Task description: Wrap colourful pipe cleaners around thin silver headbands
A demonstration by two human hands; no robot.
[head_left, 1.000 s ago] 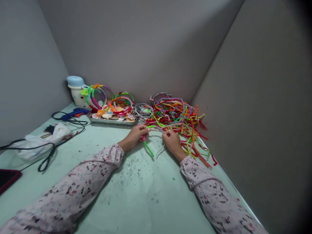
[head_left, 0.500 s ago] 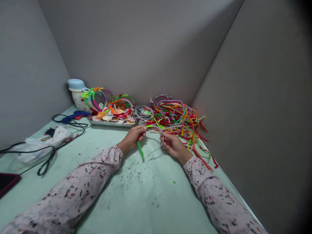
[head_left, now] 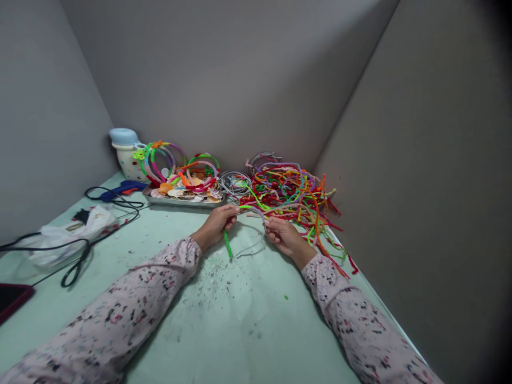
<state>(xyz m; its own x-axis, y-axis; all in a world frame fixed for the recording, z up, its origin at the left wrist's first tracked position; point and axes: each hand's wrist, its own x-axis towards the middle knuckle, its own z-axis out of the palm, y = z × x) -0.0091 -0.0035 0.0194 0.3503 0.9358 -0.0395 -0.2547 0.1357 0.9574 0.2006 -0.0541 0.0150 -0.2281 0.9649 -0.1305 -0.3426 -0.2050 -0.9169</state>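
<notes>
An arched wire (head_left: 252, 208) wrapped in green, yellow-green and purple fuzzy stems is held between my two hands. My left hand (head_left: 218, 223) pinches its left side, and a green fuzzy end (head_left: 228, 245) hangs below the fingers. My right hand (head_left: 283, 233) is closed on the purple part at the right. From there a bare grey wire (head_left: 252, 253) curves down and left over the table. Just beyond my right hand lies a tangled heap of coloured fuzzy stems (head_left: 296, 186).
A metal tray (head_left: 180, 202) holds shell-like discs and wrapped rings. Beside it are a coil of grey wire (head_left: 230, 184), a bottle (head_left: 127, 157) and a blue tool (head_left: 120, 191). Black cable (head_left: 82, 261) and a plastic bag (head_left: 60, 240) lie at the left; walls enclose the table (head_left: 240, 330).
The wrapped wire has tilted slightly, and its bare end now lies lower and further left. Both hands keep their hold with only small shifts.
</notes>
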